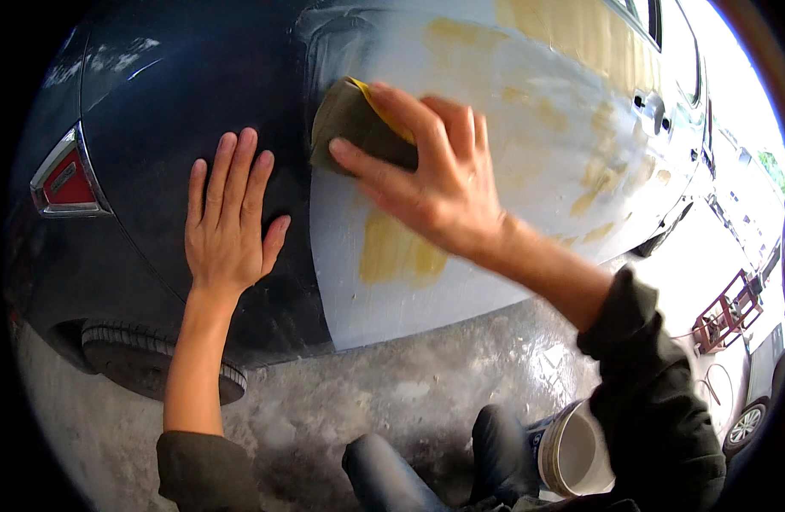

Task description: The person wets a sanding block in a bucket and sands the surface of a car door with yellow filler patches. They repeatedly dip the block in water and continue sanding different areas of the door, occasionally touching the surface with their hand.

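Note:
My right hand [439, 166] grips a folded piece of sandpaper [358, 128], thumb on the near side and fingers over the top. The sandpaper is dark olive-grey with a yellow strip along its upper edge. It lies against the car door [495, 205], at the seam with the dark fender [196, 77]. Pale grey primer and yellowish filler patches [392, 247] cover much of the door. Flat on the dark fender, with fingers stretched out and nothing held, rests my left hand [230, 205].
A red side marker with a chrome rim [70, 177] sits at far left, above a tyre [136, 350]. On the wet concrete floor [392, 375] beside my knees stands a white bucket [571, 452]. A red metal frame [725, 316] and another car's wheel [747, 427] are at right.

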{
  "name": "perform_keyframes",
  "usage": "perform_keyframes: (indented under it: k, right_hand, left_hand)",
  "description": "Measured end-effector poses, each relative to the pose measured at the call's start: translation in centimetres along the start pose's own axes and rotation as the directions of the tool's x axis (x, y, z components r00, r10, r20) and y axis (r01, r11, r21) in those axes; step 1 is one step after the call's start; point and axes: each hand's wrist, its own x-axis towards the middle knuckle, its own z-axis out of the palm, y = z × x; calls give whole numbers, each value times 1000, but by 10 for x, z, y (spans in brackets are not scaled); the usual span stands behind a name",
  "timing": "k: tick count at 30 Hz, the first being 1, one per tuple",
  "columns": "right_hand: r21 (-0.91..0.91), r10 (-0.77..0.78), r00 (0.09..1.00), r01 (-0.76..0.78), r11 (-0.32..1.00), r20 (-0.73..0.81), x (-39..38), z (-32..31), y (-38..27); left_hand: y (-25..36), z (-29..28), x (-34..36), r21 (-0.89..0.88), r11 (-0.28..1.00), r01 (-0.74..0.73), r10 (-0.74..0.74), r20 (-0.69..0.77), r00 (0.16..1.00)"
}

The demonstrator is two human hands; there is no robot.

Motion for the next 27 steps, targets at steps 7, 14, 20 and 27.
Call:
perform_keyframes:
  k: [7,14,20,27]
  right_hand:
    - [-19,42,999,-42,999,-18,-13,-4,-11]
    - [104,228,711,-391,914,665,-159,-144,-24]
    - [-457,870,-30,-859,229,493,-331,-354,-28]
    - [-399,632,-758,-635,-661,159,-492,-503,-139]
  left_hand:
    - [7,4,8,-4,1000,-4,4,-17,1000]
    - [-8,-14,-2,68,997,-42,36,82,996]
    - [38,4,89,-47,999,3,-3,11,1000]
    - [155,31,197,-254,946,-204,196,-56,979]
